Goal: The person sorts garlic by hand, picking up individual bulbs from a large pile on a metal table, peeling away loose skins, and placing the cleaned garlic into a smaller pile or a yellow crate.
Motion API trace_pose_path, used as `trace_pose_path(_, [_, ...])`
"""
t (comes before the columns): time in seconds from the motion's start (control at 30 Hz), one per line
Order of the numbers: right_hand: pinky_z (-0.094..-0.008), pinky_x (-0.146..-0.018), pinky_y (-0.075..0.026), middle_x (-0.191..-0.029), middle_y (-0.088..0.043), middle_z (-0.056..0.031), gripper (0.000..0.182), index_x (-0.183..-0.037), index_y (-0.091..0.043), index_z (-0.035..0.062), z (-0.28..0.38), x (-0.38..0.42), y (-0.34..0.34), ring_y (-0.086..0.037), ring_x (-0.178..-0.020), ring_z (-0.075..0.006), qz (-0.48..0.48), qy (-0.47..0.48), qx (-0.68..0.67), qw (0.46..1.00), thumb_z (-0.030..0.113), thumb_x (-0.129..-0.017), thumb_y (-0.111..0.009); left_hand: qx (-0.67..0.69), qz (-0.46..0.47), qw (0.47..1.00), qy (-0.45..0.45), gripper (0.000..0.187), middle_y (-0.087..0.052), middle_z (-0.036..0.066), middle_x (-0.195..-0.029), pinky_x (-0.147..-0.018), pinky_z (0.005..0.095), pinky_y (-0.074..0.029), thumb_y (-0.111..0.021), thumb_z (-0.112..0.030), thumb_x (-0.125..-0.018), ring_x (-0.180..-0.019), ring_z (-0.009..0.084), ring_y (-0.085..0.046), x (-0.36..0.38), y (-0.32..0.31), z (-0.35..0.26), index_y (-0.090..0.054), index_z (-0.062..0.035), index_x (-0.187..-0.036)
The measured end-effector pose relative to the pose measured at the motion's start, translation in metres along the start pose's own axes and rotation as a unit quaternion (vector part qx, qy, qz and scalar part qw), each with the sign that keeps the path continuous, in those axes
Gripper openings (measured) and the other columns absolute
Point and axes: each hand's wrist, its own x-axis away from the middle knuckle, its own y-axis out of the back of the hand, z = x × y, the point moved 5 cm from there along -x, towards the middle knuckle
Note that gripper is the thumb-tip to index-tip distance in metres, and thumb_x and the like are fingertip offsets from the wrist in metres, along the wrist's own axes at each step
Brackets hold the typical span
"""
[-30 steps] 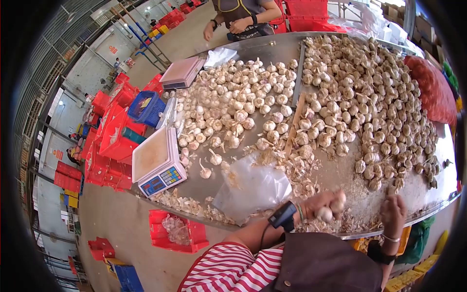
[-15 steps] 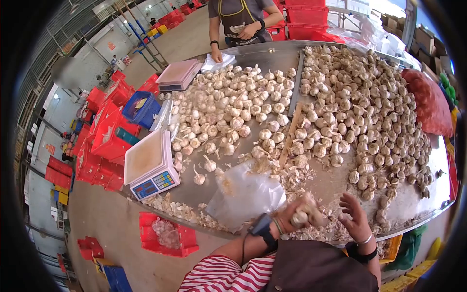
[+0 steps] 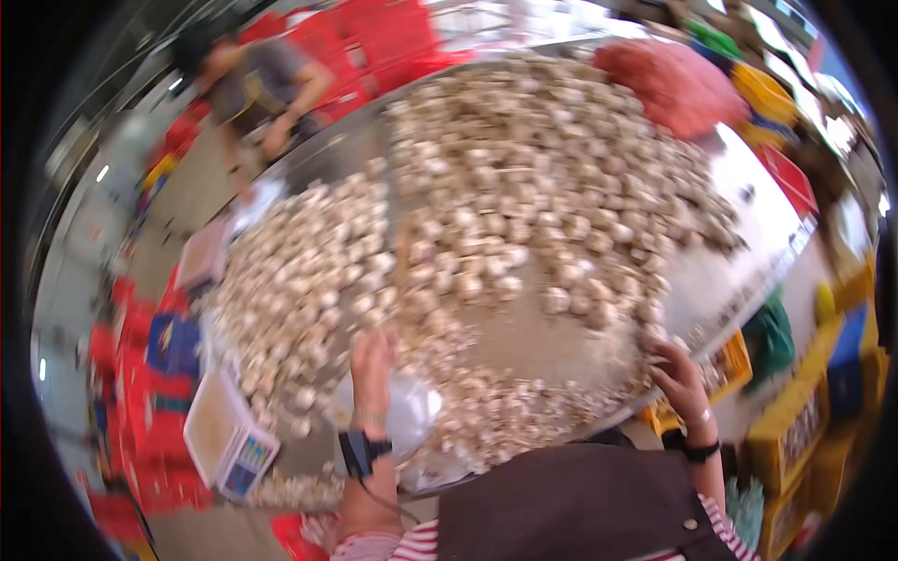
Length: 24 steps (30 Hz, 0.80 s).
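Working over one metal table (image 3: 526, 344), facing two garlic heaps (image 3: 552, 173), with one red sack (image 3: 669, 86) beside the larger's far end, two scales (image 3: 221, 425) at the left edge and open bare metal along the right. Extending left hand (image 3: 373, 352) by the smaller, curving right hand (image 3: 680, 379) at the larger's near end, with both grips too blurred to tell.

No text, brand, number or sign legible; view motion-blurred. Front panel (image 3: 251, 460) of the nearer digital scale (image 3: 213, 425), on the counter (image 3: 533, 341), shows coloured key blocks, characters unresolved. Farther scale (image 3: 203, 254) and stacked red crates (image 3: 348, 39): any lettering on them likewise cannot be made out.
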Motion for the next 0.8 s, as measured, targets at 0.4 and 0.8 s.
trace_pose_path(0.4, [-0.0424,-0.090,-0.048,-0.116,-0.057,-0.0184,0.051,-0.125,-0.052,0.0062,0.049,-0.168,0.112,-0.057,-0.106,-0.0369,0.131,0.269,0.339,0.892,0.016,-0.079,-0.074,-0.452,0.118,0.884,-0.037,0.020,-0.065,0.012,-0.082,-0.068,0.0377,-0.050,-0.069,-0.022,-0.082,-0.077,0.0278,-0.064,0.176,-0.188,0.090,-0.066,-0.0042,-0.090])
trace_pose_path(0.8, [-0.0448,-0.111,-0.033,-0.147,-0.031,-0.0266,0.093,-0.143,-0.034,0.0077,0.039,-0.440,0.133,-0.034,-0.134,-0.0426,-0.049,0.183,0.464,0.865,0.036,-0.069,-0.082,-0.547,-0.077,0.831,-0.069,0.016,-0.065,0.006,-0.074,-0.064,0.0394,-0.048,-0.068,-0.021,-0.075,-0.069,0.0275,-0.062,0.182,-0.191,0.095,-0.068,-0.0101,-0.086])
